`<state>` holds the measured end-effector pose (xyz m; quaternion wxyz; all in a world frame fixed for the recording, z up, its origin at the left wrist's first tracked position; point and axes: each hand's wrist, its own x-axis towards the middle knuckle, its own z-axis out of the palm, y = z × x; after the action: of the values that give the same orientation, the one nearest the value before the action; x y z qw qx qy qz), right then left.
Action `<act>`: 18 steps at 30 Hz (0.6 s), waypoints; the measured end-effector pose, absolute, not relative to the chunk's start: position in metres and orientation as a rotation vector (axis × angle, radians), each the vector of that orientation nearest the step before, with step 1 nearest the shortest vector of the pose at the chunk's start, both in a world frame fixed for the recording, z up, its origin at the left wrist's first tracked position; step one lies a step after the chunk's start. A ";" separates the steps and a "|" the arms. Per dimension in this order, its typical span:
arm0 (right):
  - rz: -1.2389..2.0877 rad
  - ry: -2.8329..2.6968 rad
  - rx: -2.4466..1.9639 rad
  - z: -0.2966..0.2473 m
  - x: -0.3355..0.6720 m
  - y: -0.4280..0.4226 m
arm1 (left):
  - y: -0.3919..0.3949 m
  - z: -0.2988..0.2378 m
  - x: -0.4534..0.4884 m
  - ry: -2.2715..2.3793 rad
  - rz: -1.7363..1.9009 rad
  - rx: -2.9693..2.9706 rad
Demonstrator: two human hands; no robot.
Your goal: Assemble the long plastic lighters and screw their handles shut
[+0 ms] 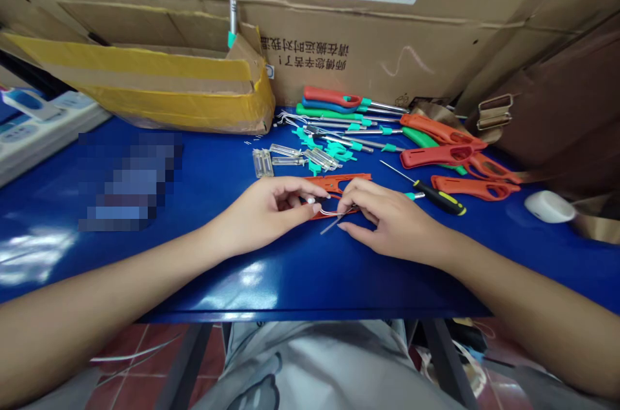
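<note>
My left hand [271, 210] and my right hand [387, 216] meet at the middle of the blue table [194, 255]. Both pinch a thin bent metal wire [330, 212] between their fingertips. An orange plastic handle shell [339, 185] lies flat just behind and under the fingers. A thin metal rod [332, 225] pokes out below the right fingers. A black and yellow screwdriver [438, 198] lies just right of my right hand.
Behind the hands lie small metal plates [264, 163], teal clips [334, 152], finished red, blue and green lighters [334, 100] and several orange shells [450, 155]. A yellow-taped carton [159, 87] stands back left, large cardboard boxes [363, 42] behind, a white object [549, 206] at right.
</note>
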<state>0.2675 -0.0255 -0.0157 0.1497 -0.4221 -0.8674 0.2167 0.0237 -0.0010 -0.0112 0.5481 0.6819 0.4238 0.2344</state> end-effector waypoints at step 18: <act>0.465 -2.426 -1.006 -0.022 0.268 -0.022 | -0.004 -0.016 0.023 1.041 0.633 1.831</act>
<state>0.2680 -0.0217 -0.0216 0.2352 -0.3667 -0.8840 0.1695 0.0229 -0.0037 -0.0160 0.4542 0.7418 0.4217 0.2563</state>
